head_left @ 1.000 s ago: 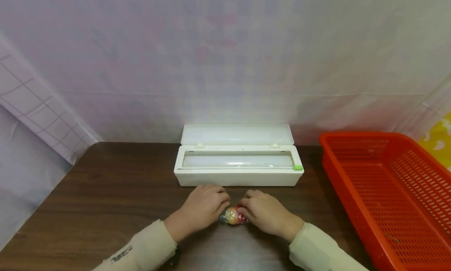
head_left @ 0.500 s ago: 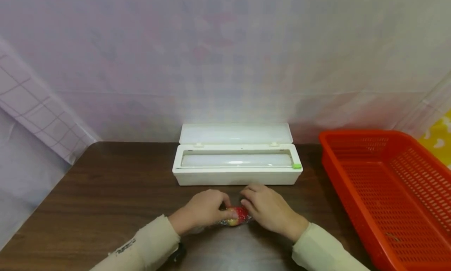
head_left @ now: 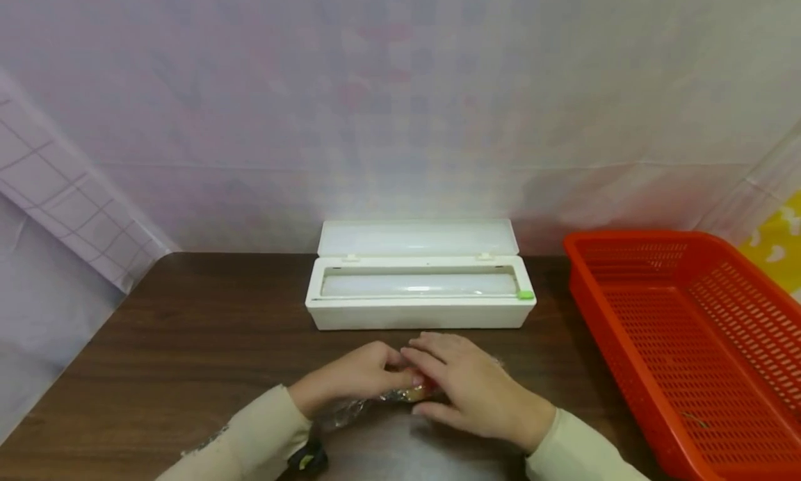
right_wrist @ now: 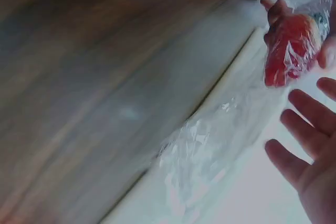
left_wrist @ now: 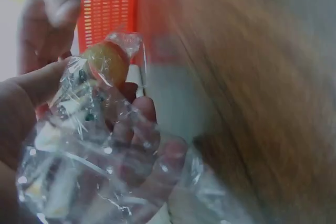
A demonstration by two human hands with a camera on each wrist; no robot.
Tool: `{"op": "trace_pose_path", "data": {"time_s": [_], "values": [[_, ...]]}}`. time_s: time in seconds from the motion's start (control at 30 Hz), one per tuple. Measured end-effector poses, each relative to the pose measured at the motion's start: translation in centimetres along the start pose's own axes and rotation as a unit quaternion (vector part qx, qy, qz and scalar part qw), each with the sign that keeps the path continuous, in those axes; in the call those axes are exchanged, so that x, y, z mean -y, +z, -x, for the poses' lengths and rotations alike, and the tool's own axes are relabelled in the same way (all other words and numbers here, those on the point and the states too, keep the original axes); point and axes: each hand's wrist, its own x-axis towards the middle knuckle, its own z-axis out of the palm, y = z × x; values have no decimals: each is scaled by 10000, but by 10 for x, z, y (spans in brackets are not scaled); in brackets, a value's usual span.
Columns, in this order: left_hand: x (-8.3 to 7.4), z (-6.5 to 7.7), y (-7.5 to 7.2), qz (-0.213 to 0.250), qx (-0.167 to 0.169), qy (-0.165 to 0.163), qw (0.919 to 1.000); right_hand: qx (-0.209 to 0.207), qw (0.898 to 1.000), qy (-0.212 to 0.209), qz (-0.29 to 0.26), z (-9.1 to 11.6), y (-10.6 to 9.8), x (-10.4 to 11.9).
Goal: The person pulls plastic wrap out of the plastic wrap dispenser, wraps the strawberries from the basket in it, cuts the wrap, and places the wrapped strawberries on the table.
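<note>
A small red and yellow object (head_left: 414, 393), wrapped in clear plastic film, is in front of the white box, partly hidden by both hands. My left hand (head_left: 355, 375) pinches it between thumb and fingers. Loose crinkled film (left_wrist: 94, 166) trails over the left palm in the left wrist view. Another stretch of film (right_wrist: 194, 153) spreads out from the red end (right_wrist: 291, 48) in the right wrist view. My right hand (head_left: 478, 390) is held close beside the wrapped object, fingers extended and spread. Whether it touches the film I cannot tell.
Behind the hands stands a long white dispenser box (head_left: 419, 318), lid raised, with a pale roll (head_left: 416, 284) inside and a green slider (head_left: 525, 295) at its right. A red perforated basket (head_left: 616, 328) stands at the right of the brown table (head_left: 188, 328).
Earlier both hands were at the wrapped object's ends. The left thumb has moved across it, the right hand has shifted left with its fingers straightened, and loose film now shows below the left hand.
</note>
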Motion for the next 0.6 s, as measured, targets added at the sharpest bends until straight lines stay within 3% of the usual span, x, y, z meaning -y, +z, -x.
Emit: {"op": "trace_pose_path", "data": {"time_s": [0.07,0.17,0.3,0.43,0.53,0.6], "values": [[0,2,0,123,144,59,9998,260,9996,-102,-21,1,0,2],[0,5,0,447,297,176,9984,427,9990,125,-89,2,-1,3],[0,10,-2,598,318,263,9974,376,9979,423,-320,6,-2,3],[-1,14,-2,494,227,309,9980,171,9982,325,-466,7,-3,5],[-3,17,0,245,-14,245,9994,-31,9992,164,-358,6,-2,8],[-6,21,3,-320,-520,161,9980,-93,9996,114,-226,5,-1,8]]}}
